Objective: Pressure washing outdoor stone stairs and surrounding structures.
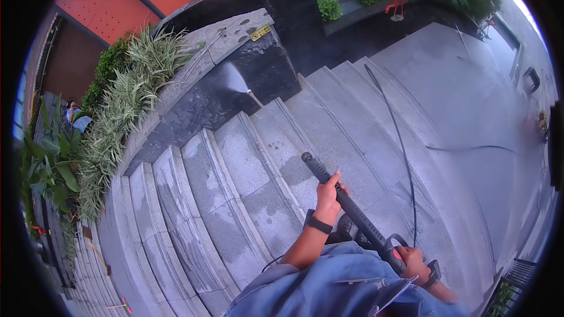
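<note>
A black pressure washer gun [360,219] with a long thin lance [286,129] runs from my waist up and to the left. Partway along its ribbed barrel, my left hand [329,197] is wrapped around it. My right hand [413,262] grips the rear handle by the trigger guard [396,241]. From the nozzle [250,92] a white fan of water spray [235,80] strikes the dark stone side of a low planter wall [275,63]. Beneath the lance, the stone steps [269,149] carry damp patches.
A black hose [398,136] snakes across the steps to my right. Striped-leaf plants [128,92] line the planter. A yellow warning sign [260,32] is fixed to the wall top. A red flamingo ornament [397,4] stands at the back. A person [72,112] is at far left.
</note>
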